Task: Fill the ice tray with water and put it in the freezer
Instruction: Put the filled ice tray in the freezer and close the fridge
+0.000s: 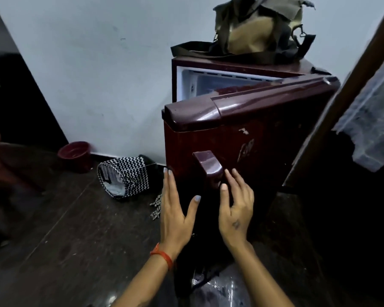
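At the fridge door (242,138) we are laying our left hand (175,209) flat on its edge; our right hand (235,204), fingers loose, is touching the handle (208,167).

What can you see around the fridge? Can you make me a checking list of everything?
Surface: dark floor, glossy near the fridge.
Job's things: maroon fridge door partly open, lit white compartment showing behind it; ice tray not seen.
Clutter: olive bag on top of the fridge; zigzag-patterned basket tipped on the floor; maroon bucket by the wall.
Grippers: left hand flat with straight fingers at the door's edge; right hand at the door handle, fingers relaxed.
Cables: nothing seen.
Surroundings: pale blue wall; wooden frame at right.
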### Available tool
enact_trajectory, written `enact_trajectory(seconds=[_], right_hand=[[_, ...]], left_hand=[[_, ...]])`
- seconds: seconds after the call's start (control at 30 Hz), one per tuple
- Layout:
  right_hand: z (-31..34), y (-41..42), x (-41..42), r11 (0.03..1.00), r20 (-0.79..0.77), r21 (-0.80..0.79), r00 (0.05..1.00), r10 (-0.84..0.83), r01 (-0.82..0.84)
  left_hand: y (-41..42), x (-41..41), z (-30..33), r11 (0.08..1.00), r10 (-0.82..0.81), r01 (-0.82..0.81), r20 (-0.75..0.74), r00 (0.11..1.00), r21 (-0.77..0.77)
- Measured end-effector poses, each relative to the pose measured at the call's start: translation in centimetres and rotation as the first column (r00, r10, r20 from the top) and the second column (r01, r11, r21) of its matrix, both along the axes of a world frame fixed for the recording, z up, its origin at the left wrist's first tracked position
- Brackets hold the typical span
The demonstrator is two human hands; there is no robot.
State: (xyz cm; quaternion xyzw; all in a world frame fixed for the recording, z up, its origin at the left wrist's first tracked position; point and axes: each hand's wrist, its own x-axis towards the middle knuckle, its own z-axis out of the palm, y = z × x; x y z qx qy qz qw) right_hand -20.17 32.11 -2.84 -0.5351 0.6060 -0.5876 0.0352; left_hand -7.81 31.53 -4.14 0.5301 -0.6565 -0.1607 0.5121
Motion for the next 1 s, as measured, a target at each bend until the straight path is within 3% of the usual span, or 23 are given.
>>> enact_trajectory(seconds=[0.23,1.0], right_hand=[[-1.2,-6.6,0.9,0.989,-0.217,0.134,0.971,0.096,-0.067],[-2.6,-25.9,5.7,0.952,-0.296,0.196,0.940,-0.171,0.235]], left_hand=[[-5.8,1.7,-0.6,0.999,0.040,-0.040,-0.033,0.999,-0.001],[-28.6,6.0,0.3,0.978,-0.189,0.192,-0.036,0.981,0.082]])
